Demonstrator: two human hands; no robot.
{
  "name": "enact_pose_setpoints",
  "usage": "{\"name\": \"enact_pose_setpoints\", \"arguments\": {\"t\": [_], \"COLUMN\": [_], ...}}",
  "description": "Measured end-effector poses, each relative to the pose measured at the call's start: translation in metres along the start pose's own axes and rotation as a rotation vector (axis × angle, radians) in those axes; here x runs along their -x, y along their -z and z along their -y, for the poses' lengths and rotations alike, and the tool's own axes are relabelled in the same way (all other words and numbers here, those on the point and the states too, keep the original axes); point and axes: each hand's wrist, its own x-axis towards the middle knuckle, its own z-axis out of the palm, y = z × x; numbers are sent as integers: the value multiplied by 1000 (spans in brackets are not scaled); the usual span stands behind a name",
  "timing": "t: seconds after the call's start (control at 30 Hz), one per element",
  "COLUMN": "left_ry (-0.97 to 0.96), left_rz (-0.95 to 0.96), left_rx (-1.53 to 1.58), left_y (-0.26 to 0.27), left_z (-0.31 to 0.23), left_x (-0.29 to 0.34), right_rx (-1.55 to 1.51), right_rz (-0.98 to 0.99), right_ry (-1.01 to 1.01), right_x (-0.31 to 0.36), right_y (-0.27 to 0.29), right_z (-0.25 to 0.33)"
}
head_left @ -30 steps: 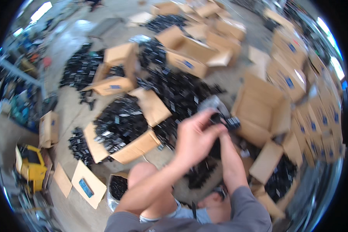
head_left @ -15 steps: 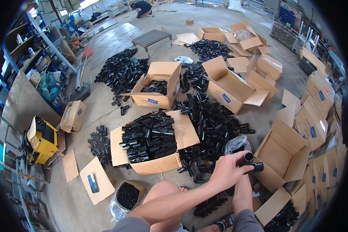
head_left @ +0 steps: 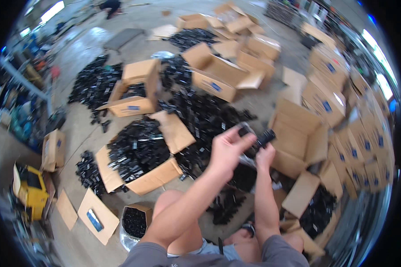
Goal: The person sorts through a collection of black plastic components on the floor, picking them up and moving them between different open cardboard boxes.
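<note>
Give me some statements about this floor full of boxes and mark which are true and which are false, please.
1. The right hand grips a black fitting. True.
2. Both hands wear gloves. False: the right hand and the left hand are bare.
3. The nearer open box left of centre is heaped with black pieces. True.
4. The yellow thing is at the picture's right edge. False: the yellow thing is on the left.
5. A bluish oblong object lies on a cardboard sheet. True.
6. All the boxes are closed. False: several stand open, such as the large box beyond the right hand.
</note>
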Motion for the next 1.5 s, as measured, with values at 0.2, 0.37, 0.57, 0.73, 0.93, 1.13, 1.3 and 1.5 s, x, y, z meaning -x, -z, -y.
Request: {"name": "enact_pose_setpoints", "arguments": {"t": [0.2,0.37,0.57,0.73,0.93,1.13,1.3,1.5], "left_ry": [197,170,155,132,32,-144,-182,-258], "left_rz": [51,125,136,120,192,200,215,200], "left_rx": [343,364,318,270,206,91,25,-83], "left_y": [-3,-9,-8,-11,-19,-30,-27,-29], "left_z": [-3,-5,-1,3,7,-1,2,4], "left_x": [3,14,20,21,29,38,36,37], "right_rx": [-587,-583,-557,-568,-760,-946,-1010,-1170], "right_rz": [-129,-159,-128,-110,-92,-84,-56,21], "right_ry": [78,178,169,159,92,-32,-68,-145], "right_x": [79,100,109,110,110,111,113,114], "right_y": [49,68,77,82,76,75,73,71], "right_z": [153,175,177,171,166,157,154,138]}}
